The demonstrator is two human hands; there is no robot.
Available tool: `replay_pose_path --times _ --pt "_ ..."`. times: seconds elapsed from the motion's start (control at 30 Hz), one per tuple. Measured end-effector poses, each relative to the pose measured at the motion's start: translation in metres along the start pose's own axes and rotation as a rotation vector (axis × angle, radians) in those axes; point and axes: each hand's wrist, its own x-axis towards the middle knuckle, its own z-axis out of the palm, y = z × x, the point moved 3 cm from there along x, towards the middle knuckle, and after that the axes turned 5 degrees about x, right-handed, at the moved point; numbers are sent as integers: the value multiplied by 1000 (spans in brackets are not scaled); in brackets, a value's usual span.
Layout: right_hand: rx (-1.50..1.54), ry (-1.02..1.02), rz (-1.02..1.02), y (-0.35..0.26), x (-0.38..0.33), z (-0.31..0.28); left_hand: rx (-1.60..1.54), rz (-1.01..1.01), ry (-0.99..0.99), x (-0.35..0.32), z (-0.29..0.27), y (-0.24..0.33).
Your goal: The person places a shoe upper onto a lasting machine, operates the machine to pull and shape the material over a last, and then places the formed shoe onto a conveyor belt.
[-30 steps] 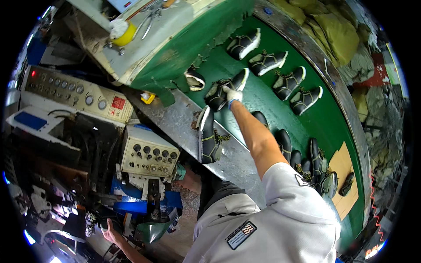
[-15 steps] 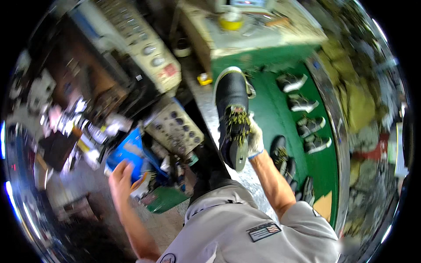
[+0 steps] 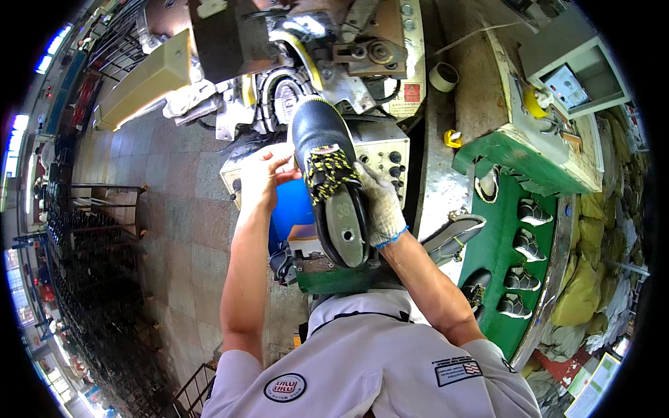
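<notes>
A black lace-up shoe (image 3: 320, 131) with yellow-flecked laces is held up in front of me, its toe pointing away toward a machine. A grey shoe last (image 3: 345, 221) with a round hole fills its heel opening. My right hand (image 3: 380, 207), in a whitish knit glove with a blue cuff, grips the shoe's right side near the heel. My bare left hand (image 3: 263, 174) is at the left side, fingers curled and pinched, with the tips against the shoe's edge. The shoe hides part of those fingertips.
The machine (image 3: 380, 52) with metal clamps stands just beyond the toe. Below it are a knobbed control box (image 3: 389, 148) and a blue bin (image 3: 289, 212). Several shoes (image 3: 525, 244) rest on a green surface (image 3: 493, 279) at right, beside a green-edged workbench (image 3: 512, 150). Dark racks (image 3: 83, 258) stand left.
My view has turned toward the machine, and the shoe now points at it. My left hand has come up from beside the blue bin to the shoe. The right hand keeps its hold.
</notes>
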Motion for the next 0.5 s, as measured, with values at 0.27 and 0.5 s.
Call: replay_pose_path --times 0.27,0.5 --pt "5 125 -92 24 61 36 -53 170 206 23 -28 24" --pt "-203 173 -276 49 104 40 -55 133 176 32 -38 7"
